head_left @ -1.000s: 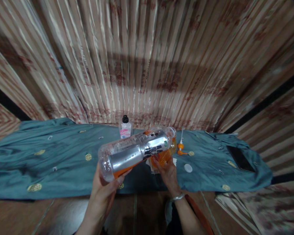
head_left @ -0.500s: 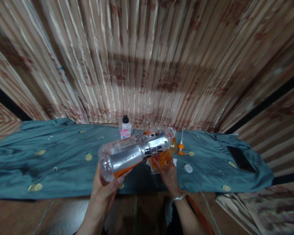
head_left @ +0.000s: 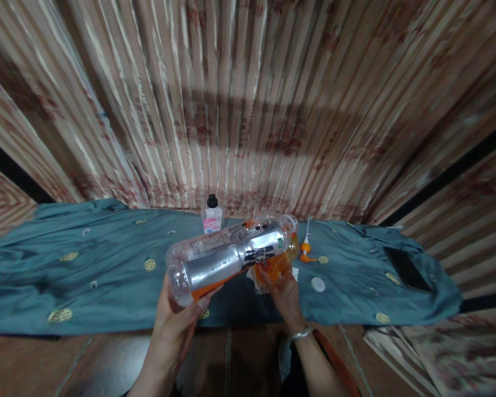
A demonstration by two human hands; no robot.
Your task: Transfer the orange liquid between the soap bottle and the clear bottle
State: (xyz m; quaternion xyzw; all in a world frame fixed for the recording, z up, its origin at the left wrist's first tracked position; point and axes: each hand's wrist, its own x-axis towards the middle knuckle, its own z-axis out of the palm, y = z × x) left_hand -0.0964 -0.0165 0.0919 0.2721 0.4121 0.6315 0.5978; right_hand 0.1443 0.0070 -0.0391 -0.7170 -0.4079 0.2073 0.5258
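My left hand (head_left: 182,311) is wrapped round the base of a large clear bottle (head_left: 231,256) with a silver and orange label. The bottle is tilted, its neck pointing right and slightly up, over an orange bottle (head_left: 276,267). My right hand (head_left: 281,286) grips that orange bottle, which is partly hidden behind the clear one. The clear bottle's mouth is by the orange bottle's upper end; whether they touch cannot be made out. White tissue (head_left: 295,273) shows beneath the orange bottle.
On the green cloth (head_left: 119,264) are a bottle with a black cap (head_left: 212,215) behind, an orange pump head (head_left: 305,251) and a round white lid (head_left: 318,284) to the right, and a black phone (head_left: 406,268) farther right. A pleated curtain (head_left: 248,110) hangs behind.
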